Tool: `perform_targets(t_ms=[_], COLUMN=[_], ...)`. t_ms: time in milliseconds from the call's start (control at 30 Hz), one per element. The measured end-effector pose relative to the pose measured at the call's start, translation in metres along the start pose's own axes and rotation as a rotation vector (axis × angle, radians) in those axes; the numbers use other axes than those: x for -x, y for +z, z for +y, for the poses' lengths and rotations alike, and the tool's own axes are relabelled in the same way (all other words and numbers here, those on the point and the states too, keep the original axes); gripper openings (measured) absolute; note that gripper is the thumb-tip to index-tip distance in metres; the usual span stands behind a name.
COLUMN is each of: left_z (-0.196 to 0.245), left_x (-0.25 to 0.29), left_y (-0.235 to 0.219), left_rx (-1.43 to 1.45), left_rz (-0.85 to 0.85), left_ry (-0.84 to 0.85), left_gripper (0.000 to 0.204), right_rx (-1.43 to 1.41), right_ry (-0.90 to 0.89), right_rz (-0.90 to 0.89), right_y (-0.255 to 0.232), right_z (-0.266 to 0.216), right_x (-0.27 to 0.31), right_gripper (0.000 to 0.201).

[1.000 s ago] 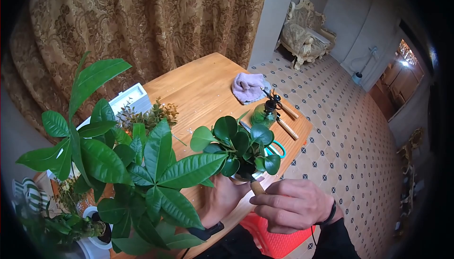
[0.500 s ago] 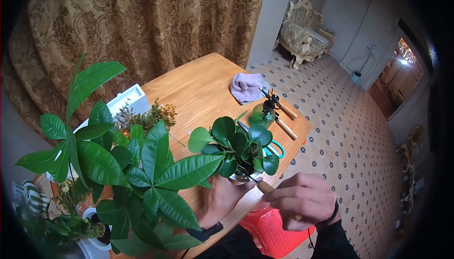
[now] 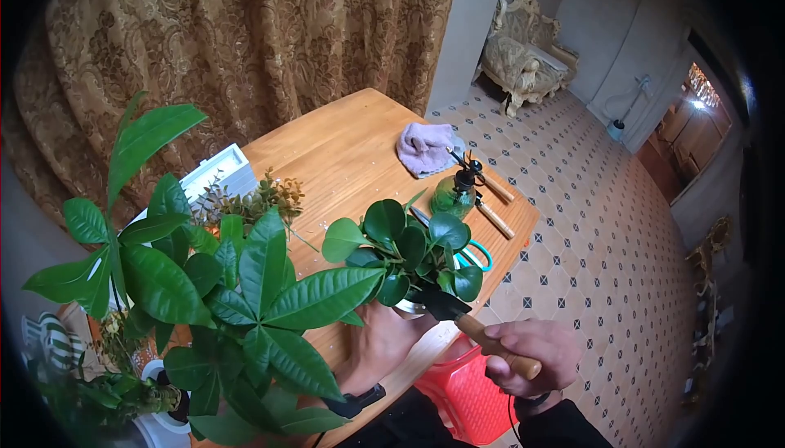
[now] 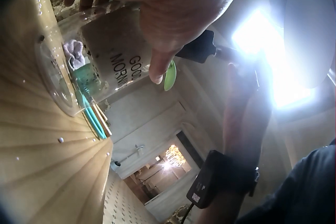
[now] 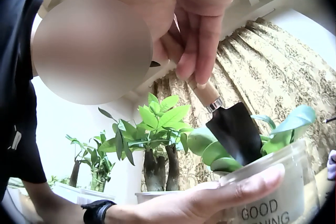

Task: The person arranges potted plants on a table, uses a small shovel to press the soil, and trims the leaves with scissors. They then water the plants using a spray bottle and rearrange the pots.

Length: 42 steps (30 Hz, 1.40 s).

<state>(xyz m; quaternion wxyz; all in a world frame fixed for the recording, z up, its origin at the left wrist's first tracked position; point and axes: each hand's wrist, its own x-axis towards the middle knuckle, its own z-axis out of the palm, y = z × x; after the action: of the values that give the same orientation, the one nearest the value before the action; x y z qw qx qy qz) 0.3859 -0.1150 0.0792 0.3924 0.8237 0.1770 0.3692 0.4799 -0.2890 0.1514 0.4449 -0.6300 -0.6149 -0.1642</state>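
Observation:
A clear pot with dark lettering (image 5: 260, 211) holds a plant with round, glossy green leaves (image 3: 413, 239). My left hand (image 3: 383, 340) wraps round the side of this pot, its thumb along the wall just below the rim in the right wrist view. In my right hand (image 3: 536, 356) is a small trowel (image 3: 446, 306), held by its wooden handle with the butt end poking out past the fingers. Its black blade slants down over the near rim, the tip among the lower leaves.
Large leaves of a taller plant (image 3: 319, 299) spread close on the left. Beyond the pot stand a green spray bottle (image 3: 452, 197), teal-handled scissors (image 3: 482, 257), wooden-handled tools (image 3: 495, 221) and a lilac cloth (image 3: 425, 150). A red plastic stool (image 3: 474, 399) sits below the table edge.
The trowel's handle has tilted down and to the right, and its black blade has come up into view at the pot's rim. My right hand has turned over. My left hand keeps its place.

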Motion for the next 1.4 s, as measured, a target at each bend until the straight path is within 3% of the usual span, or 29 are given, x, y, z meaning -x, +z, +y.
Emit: perform_targets(t_ms=[67, 200, 333, 400, 600, 1000, 1133, 1233, 1300, 1400], left_z=[-0.006, -0.007, -0.012, -0.014, -0.008, -0.016, -0.010, -0.007, -0.005, -0.001], left_x=[0.005, 0.011, 0.010, 0.010, 0.007, 0.010, 0.007, 0.006, 0.003, 0.001], left_y=[0.001, 0.003, 0.004, 0.007, 0.003, 0.005, 0.003, 0.001, -0.001, -0.003], left_rx=[0.058, 0.179, 0.160, 0.192, 0.218, 0.126, 0.139, 0.099, 0.279, 0.323], left_rz=[-0.022, -0.058, -0.072, -0.070, -0.099, -0.053, -0.068, -0.050, -0.132, -0.126], left_ry=[-0.070, -0.234, -0.198, -0.174, -0.197, -0.015, -0.059, 0.009, -0.140, -0.207], left_gripper=[0.034, 0.036, 0.034, 0.048, 0.035, 0.040, 0.038, 0.036, 0.036, 0.046], right_rx=[-0.014, -0.041, -0.057, -0.045, -0.041, -0.134, -0.170, -0.150, -0.178, -0.120], right_ry=[-0.042, -0.083, -0.091, -0.086, -0.152, -0.112, -0.067, -0.022, -0.002, 0.072], right_rz=[0.067, 0.031, 0.040, -0.028, -0.061, -0.037, -0.039, 0.063, 0.180, 0.359], right_y=[0.007, 0.015, 0.017, 0.015, 0.017, 0.005, -0.004, -0.010, -0.011, -0.016], right_z=[-0.002, -0.001, -0.002, -0.003, -0.001, -0.007, -0.006, -0.005, 0.003, 0.014], right_x=[0.002, 0.005, 0.004, 0.003, 0.003, 0.002, 0.002, 0.005, 0.014, 0.026], right_gripper=[0.038, 0.042, 0.043, 0.047, 0.047, 0.042, 0.041, 0.039, 0.038, 0.039])
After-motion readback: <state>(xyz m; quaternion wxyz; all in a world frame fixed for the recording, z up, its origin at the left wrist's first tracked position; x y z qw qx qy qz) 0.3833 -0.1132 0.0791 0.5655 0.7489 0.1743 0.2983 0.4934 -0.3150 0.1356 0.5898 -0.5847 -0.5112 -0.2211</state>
